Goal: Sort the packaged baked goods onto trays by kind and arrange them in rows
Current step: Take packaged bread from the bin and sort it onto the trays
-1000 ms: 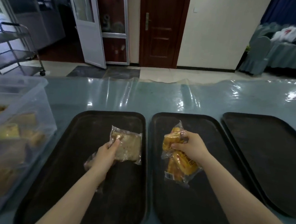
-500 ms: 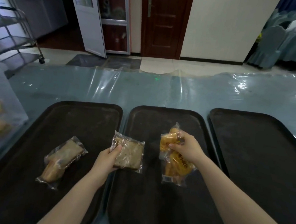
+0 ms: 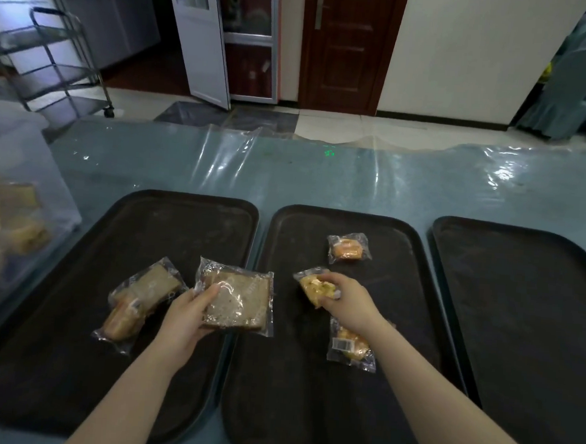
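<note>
Since a moment ago, two yellow buns in clear bags have landed on the middle black tray [image 3: 275, 375]. One small bun pack [image 3: 351, 345] lies just under the right wrist; the other bun pack [image 3: 348, 247] sits farther back. So the bun row looks begun.

The right hand [image 3: 343, 298] grips a third yellow bun bag [image 3: 313, 286] low over that tray.

Left of the middle tray, the left hand [image 3: 190, 310] holds a flat brown bread slice in a clear wrapper [image 3: 237, 300], its long side running left to right over the gap.

On the left black tray [image 3: 53, 361], a wrapped sandwich pack [image 3: 141, 298] points slantwise, away and to the right.

The right black tray [image 3: 526, 304] has nothing on it.
</note>
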A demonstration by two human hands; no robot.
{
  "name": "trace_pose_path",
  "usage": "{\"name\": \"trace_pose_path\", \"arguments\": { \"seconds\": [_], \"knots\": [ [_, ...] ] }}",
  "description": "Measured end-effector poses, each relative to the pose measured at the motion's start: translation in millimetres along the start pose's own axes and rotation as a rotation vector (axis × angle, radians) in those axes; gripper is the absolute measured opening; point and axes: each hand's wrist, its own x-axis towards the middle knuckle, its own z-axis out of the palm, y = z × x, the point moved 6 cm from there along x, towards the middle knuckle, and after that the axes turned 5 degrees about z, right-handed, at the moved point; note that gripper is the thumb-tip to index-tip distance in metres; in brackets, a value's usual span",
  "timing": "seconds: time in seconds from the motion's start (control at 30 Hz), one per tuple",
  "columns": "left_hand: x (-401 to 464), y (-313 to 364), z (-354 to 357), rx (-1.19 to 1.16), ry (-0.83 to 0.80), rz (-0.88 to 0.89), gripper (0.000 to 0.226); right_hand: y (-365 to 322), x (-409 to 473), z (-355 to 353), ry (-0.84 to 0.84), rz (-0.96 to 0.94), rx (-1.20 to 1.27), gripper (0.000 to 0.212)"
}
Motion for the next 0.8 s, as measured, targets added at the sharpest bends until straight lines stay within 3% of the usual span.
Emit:
{"name": "trace_pose_path", "arguments": {
  "seconds": [0.27, 0.5, 0.8],
  "knots": [
    [-9.2, 10.6, -97.6, -0.129, 0.161, 0.0, 0.035, -50.5, -7.8, 76.9, -0.073, -0.034, 0.048, 0.036],
    [-7.9, 25.1, -204.9, -0.203, 0.237, -0.004, 0.025, -116.2, -7.8, 165.2, -0.137, 0.038, 0.09, 0.034],
    [2.2, 32.1, -285.4, -0.217, 0.193, -0.05, 0.019, -182.1, -9.4, 272.6, -0.078, 0.292, 0.293, 0.077]
  ]
}}
